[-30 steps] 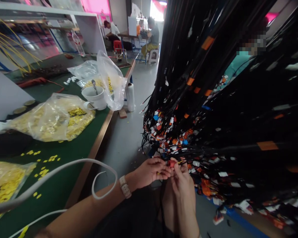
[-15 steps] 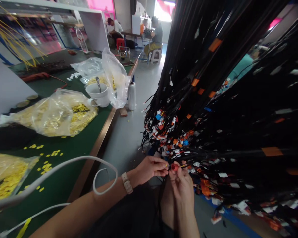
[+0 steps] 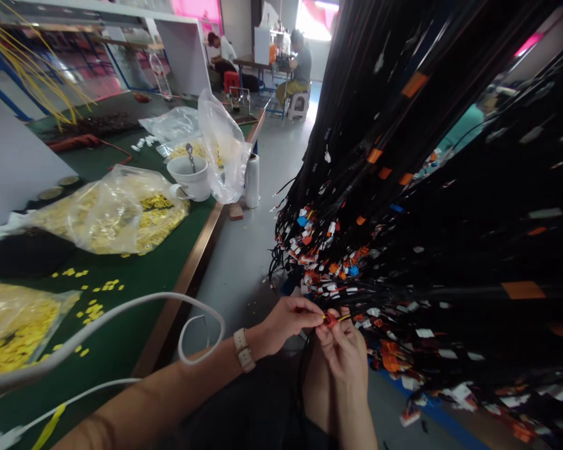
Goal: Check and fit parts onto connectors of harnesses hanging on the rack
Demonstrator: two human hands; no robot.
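My right hand (image 3: 342, 347) is closed on a small red connector (image 3: 330, 319), and yellow and dark wires (image 3: 344, 317) run out of its right side. My left hand (image 3: 293, 322), with a pale watch on its wrist, pinches a tiny yellow piece (image 3: 324, 318) against the connector's left face. Fingertips hide most of that piece. Just beyond the hands hangs a thick bundle of black wire harnesses (image 3: 347, 156), with white, orange, red and blue connectors at its ends.
Left, a green-topped table (image 3: 169, 262) carries plastic bags of yellow pieces (image 3: 117, 215), loose yellow pieces (image 3: 94, 309) and a white mug (image 3: 192, 181) with a spoon. A white cable (image 3: 136, 303) arcs above its edge. Two people (image 3: 301, 65) sit farther back.
My left hand has moved right, bringing the yellow piece from beside the red connector up against it. My right hand keeps its grip. The view has shifted slightly.
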